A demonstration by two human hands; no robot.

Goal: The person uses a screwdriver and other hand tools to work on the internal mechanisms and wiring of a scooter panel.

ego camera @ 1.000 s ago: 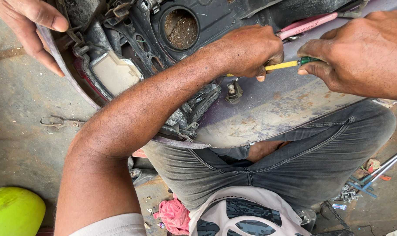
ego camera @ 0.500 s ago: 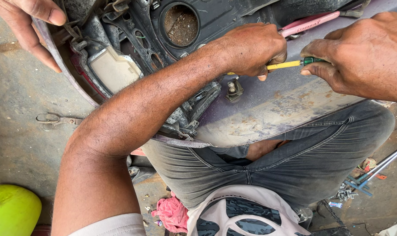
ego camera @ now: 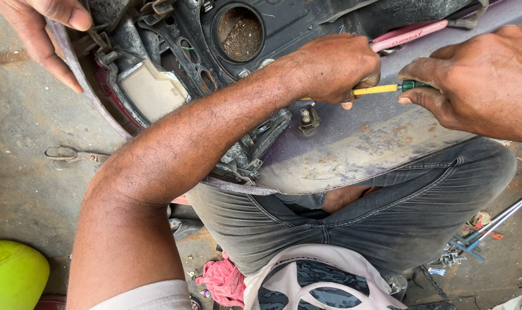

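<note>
The left hand (ego camera: 338, 69) is gripping a slim yellow-and-green screwdriver (ego camera: 387, 88) over a dusty purple curved vehicle panel (ego camera: 353, 149), while the right hand (ego camera: 479, 86) is pinching its green end; another person's hand (ego camera: 40, 31) is holding the panel's rim

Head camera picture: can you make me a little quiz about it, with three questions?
1. True or false: the left hand and the right hand both hold the yellow and green tool.
2. What lies on the floor to the left of the left arm? A) a metal scissors-like tool B) a hammer C) a cup
3. Fill in: the crumpled rag at the bottom is ____.

Key: 1 true; 2 A; 3 pink.
</note>
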